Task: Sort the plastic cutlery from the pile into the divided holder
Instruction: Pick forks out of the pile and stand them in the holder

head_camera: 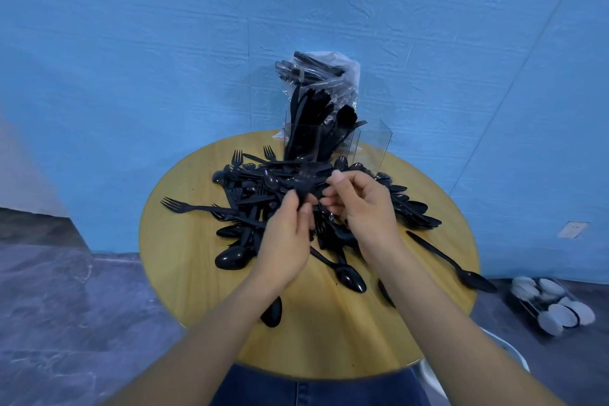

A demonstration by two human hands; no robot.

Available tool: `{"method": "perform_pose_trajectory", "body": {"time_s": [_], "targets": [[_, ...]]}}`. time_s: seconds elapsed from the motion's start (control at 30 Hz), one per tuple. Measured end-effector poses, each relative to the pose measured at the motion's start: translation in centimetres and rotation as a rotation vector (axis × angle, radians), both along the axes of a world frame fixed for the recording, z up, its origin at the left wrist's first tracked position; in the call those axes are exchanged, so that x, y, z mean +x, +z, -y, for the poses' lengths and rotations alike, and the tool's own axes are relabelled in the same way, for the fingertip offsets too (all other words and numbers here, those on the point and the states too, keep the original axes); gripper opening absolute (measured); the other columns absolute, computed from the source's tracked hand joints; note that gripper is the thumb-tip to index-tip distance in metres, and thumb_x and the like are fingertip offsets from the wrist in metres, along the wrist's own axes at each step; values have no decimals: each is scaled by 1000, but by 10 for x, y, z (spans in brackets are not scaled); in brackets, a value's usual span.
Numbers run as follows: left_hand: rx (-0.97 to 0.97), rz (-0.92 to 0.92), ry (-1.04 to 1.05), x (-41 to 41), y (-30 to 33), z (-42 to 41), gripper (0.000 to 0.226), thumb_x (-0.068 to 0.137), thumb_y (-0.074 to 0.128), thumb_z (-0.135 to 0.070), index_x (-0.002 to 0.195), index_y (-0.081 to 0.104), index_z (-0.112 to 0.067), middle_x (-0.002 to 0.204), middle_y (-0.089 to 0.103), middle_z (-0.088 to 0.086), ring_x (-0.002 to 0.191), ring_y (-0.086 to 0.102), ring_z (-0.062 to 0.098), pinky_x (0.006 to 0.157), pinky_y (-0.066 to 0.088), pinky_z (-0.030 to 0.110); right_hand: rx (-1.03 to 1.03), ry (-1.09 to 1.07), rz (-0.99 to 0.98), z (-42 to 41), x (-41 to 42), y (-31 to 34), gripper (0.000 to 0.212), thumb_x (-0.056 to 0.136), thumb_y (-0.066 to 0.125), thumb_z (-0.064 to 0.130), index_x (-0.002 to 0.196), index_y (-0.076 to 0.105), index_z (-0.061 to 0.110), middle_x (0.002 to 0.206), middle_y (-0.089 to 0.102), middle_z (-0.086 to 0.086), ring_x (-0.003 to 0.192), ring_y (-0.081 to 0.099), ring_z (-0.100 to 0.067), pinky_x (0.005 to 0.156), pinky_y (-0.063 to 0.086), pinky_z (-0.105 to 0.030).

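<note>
Your left hand (290, 234) and right hand (365, 208) met over the middle of the pile of black plastic cutlery (263, 208) on the round desk (184, 273). Left fingers were curled, pinching a black piece at its near end; which kind, you could not tell. Right fingers were curled just beside it, and whether they gripped anything was unclear. The clear divided holder (329, 142) stood straight ahead, beyond both hands at the desk's far edge, already part filled with upright pieces. The right hand lay nearer its open right compartment.
</note>
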State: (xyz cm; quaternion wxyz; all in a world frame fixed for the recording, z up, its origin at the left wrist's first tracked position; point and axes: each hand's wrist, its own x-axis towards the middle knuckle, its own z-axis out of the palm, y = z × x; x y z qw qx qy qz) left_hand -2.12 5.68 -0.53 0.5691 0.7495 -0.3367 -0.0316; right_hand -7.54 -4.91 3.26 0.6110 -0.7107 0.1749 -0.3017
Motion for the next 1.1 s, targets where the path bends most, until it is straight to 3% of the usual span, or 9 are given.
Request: {"method": "perform_pose_trajectory", "body": {"time_s": [0.13,0.23,0.3,0.5,0.67,0.77,0.87,1.0,1.1], "targets": [[-22,-101,66,13,-1,-14,22,102,31,-26,103,53,-23,69,45,-13,59,43,2,56,35,19,-554,-120,-387,18,1,-29,6,92,58,21,93,64,18,94,61,4,89,57,-13,76,44,-21],[64,-62,124,21,-2,-24,25,101,31,-29,102,53,-18,69,45,-10,57,41,4,52,32,18,-700,-79,-588,21,5,-49,29,90,61,28,118,59,20,116,53,2,112,47,-18,95,42,-31],[109,-41,140,26,-6,-29,28,101,29,-32,102,52,-16,67,43,-4,54,38,8,49,31,19,-759,-103,-617,20,6,-53,33,89,62,25,122,56,20,118,53,3,113,45,-17,97,42,-34],[160,-5,132,30,-8,-32,30,100,27,-35,107,53,-24,63,44,-4,54,41,8,49,33,19,-680,-124,-455,27,-1,-41,14,87,63,12,100,66,18,90,58,9,87,53,-8,76,41,-19],[169,26,135,28,-4,-22,37,99,35,-34,81,56,-11,65,51,-3,52,45,2,50,36,13,-654,-163,-416,51,-13,-30,13,84,67,11,94,68,19,84,61,11,81,55,-6,73,41,-15],[157,30,124,27,-5,-16,31,100,37,-32,77,54,-20,64,50,-9,50,47,-3,48,35,12,-592,-206,-397,68,-21,-31,12,83,68,9,91,68,18,80,62,10,77,55,-3,68,41,-9],[158,16,107,27,-6,-10,25,100,36,-32,91,58,-24,69,52,-9,52,44,3,49,36,13,-531,-257,-377,82,-26,-37,12,84,65,7,87,66,19,78,63,9,74,57,-6,67,43,-14],[174,0,98,25,-4,-2,32,99,38,-32,72,53,-25,62,49,-9,44,41,3,45,34,12,-516,-346,-424,94,-22,-48,11,87,63,7,91,64,17,86,65,1,79,57,-11,74,49,-25],[194,7,88,22,-1,0,33,99,40,-30,68,50,-23,68,55,-10,45,46,-2,46,35,11,-593,-389,-459,94,-17,-51,17,87,65,17,103,63,14,103,60,-2,96,55,-16,82,45,-26]]}}
